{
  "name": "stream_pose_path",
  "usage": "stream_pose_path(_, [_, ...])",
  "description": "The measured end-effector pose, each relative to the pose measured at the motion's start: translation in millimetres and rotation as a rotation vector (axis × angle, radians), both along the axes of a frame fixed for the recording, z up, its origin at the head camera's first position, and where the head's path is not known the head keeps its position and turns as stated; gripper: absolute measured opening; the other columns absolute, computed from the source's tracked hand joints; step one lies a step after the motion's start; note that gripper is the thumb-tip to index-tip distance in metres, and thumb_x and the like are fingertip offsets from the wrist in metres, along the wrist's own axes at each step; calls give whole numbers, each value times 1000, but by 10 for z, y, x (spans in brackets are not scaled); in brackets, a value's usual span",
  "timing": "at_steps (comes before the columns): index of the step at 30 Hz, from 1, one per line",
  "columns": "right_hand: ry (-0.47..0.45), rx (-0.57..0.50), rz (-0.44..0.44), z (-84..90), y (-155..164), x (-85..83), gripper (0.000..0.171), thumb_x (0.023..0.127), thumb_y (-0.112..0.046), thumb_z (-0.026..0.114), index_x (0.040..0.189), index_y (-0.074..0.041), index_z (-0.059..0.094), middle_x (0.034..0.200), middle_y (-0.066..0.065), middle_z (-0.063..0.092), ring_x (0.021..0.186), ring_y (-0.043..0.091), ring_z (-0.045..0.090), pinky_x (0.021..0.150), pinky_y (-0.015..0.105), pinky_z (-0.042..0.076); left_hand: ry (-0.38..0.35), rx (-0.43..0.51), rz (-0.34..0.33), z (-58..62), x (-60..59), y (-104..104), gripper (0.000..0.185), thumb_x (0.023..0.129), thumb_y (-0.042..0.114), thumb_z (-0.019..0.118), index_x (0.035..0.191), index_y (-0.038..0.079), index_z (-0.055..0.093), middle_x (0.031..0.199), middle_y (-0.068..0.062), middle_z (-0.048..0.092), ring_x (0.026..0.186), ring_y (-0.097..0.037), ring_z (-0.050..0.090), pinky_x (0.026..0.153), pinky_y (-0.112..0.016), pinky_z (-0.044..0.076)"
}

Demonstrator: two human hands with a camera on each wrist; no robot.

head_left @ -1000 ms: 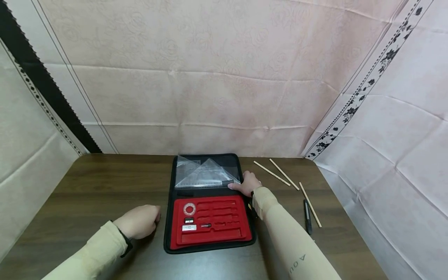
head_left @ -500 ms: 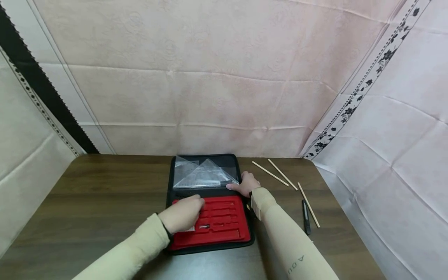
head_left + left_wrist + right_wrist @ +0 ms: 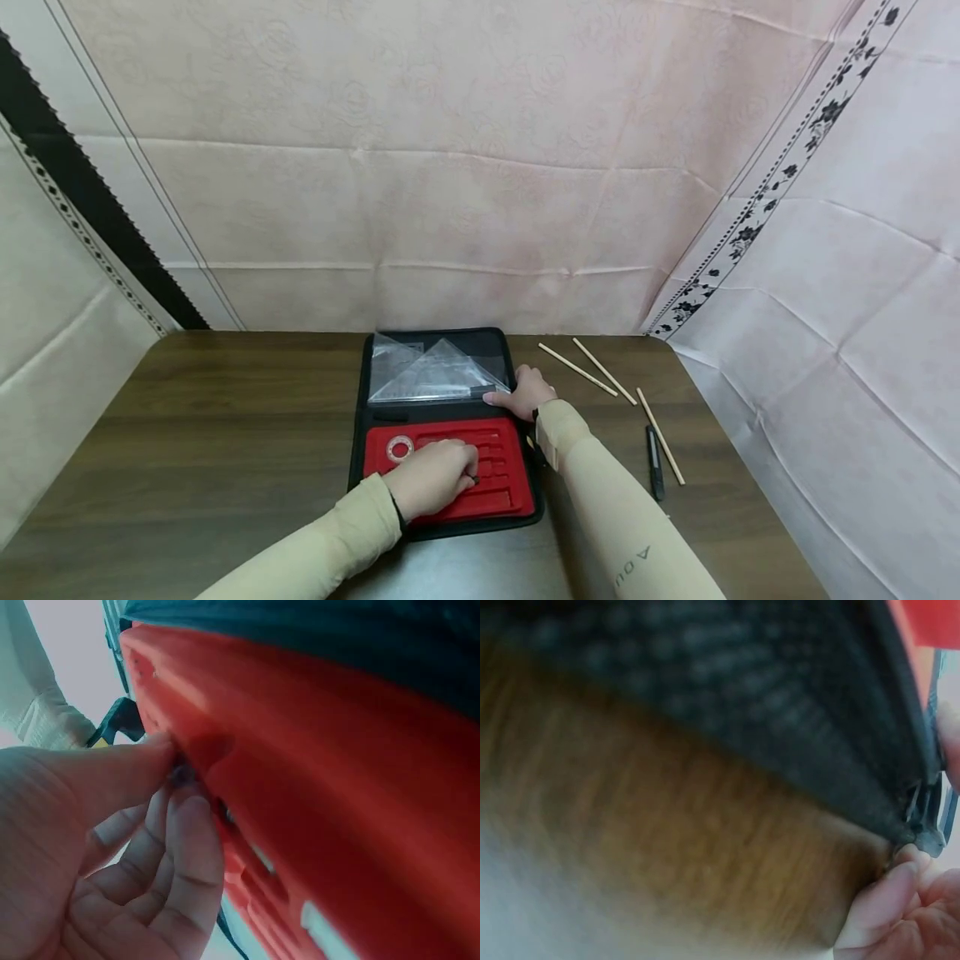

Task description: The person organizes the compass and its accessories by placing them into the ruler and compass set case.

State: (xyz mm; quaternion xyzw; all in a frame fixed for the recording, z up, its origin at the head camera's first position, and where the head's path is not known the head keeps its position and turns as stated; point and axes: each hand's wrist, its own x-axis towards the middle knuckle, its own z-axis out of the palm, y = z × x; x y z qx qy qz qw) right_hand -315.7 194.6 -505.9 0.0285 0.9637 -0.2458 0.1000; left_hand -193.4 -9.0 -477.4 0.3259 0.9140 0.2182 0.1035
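A black zip case (image 3: 357,467) lies unfolded on the table with a red moulded tray (image 3: 450,429) in its near half. Over the tray reaches my left hand (image 3: 431,479), thumb and forefinger pinching a small dark piece (image 3: 181,774) right at the tray's surface; its exact kind cannot be told. A white and red ring (image 3: 389,448) sits in the tray beside this hand. My right hand (image 3: 528,392) grips the case's right edge near the fold, thumb on top, fingers (image 3: 885,900) at the outer side. Clear triangular set squares (image 3: 442,375) lie in the far half.
Right of the case, three thin wooden sticks (image 3: 577,369) lie on the wooden table (image 3: 247,417). A black pen-shaped tool (image 3: 655,467) lies beside the nearest stick. Pale patterned cloth (image 3: 480,208) hangs behind and at both sides.
My left hand has moved right from the bare table onto the red tray, past the ring, and now pinches the small dark piece. The right hand stays at the case's edge.
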Motion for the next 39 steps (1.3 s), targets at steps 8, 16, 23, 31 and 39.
stream_pose_path(8, [26, 52, 34, -43, 17, -17, 82, 76, -61, 73, 123, 2, 50, 116, 18, 54, 106, 31, 55, 93, 48, 42, 33, 1, 72, -41, 9, -95, 29, 87, 29, 73, 68, 21, 53, 57, 9, 46, 53, -8, 44, 51, -27, 38])
stream_pose_path(16, [25, 43, 43, -50, 28, -23, 84, 76, -61, 73, 124, 3, 50, 118, 19, 54, 107, 32, 54, 94, 49, 41, -14, -8, 88, -43, -8, -109, 30, 88, 30, 71, 66, 20, 53, 55, 7, 47, 51, -9, 45, 52, -28, 38])
stream_pose_path(23, [32, 46, 44, -80, 36, -42, 83, 75, -62, 72, 123, 2, 50, 117, 18, 54, 106, 31, 55, 93, 49, 41, -64, 7, 96, -44, -69, -59, 34, 88, 36, 71, 65, 20, 51, 52, 5, 48, 49, -10, 46, 49, -27, 36])
stream_pose_path(31, [18, 29, 35, -18, 12, -20, 83, 76, -61, 73, 124, 3, 50, 119, 19, 53, 107, 32, 54, 95, 49, 41, -138, -3, 144, -34, -153, -47, 36, 83, 39, 75, 64, 18, 53, 51, 2, 48, 48, -13, 46, 49, -28, 35])
stream_pose_path(39, [5, 38, 31, -9, 9, -8, 86, 76, -60, 73, 128, 3, 48, 123, 20, 52, 110, 33, 53, 97, 49, 39, -224, -46, 161, 8, -190, -42, 34, 83, 43, 74, 67, 19, 56, 55, 2, 54, 54, -15, 52, 56, -35, 38])
